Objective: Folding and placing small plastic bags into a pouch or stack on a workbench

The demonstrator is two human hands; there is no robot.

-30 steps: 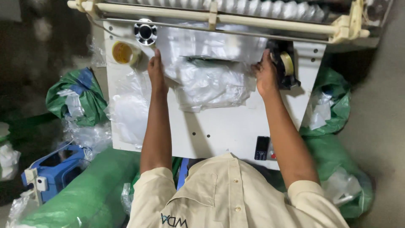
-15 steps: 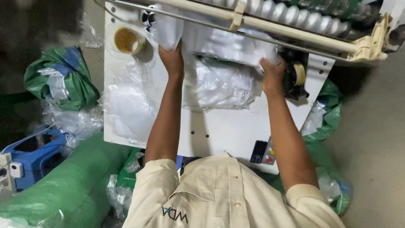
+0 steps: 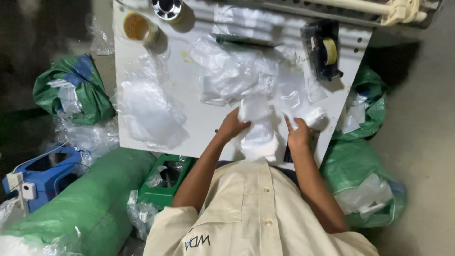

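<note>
A white bench (image 3: 156, 137) fills the upper half of the frame, ringed by green sacks, the largest a green woven sack (image 3: 76, 208) lying off its near-left corner and another green sack (image 3: 360, 175) slumped off its near-right corner. On the bench, a loose heap of clear plastic bags (image 3: 237, 76) covers the middle, and a separate crumpled clear sheet (image 3: 149, 111) lies toward the left edge. A black tape dispenser (image 3: 322, 52) stands at the far-right corner of the bench, and a roll of brown tape (image 3: 137, 26) sits at the far-left corner beside a round metal fitting (image 3: 167, 7). At the near edge of the bench, just before the person's cream shirt, a white folded bag (image 3: 258, 130) stands between the two hands. The left hand (image 3: 232, 125) has its grip closed on the bag's left side, fingers curled into the plastic; the right hand (image 3: 298, 135) appears pinched on a fold of plastic at the bag's right, though the film hides the fingertips and it is hard to tell exactly which layer it holds. The step looks best done with both hands keeping even tension, drawing the film flat against the bench edge so no slack layer slips, and staying clear of the loose heap beyond so neighbouring bags are not dragged along.
</note>
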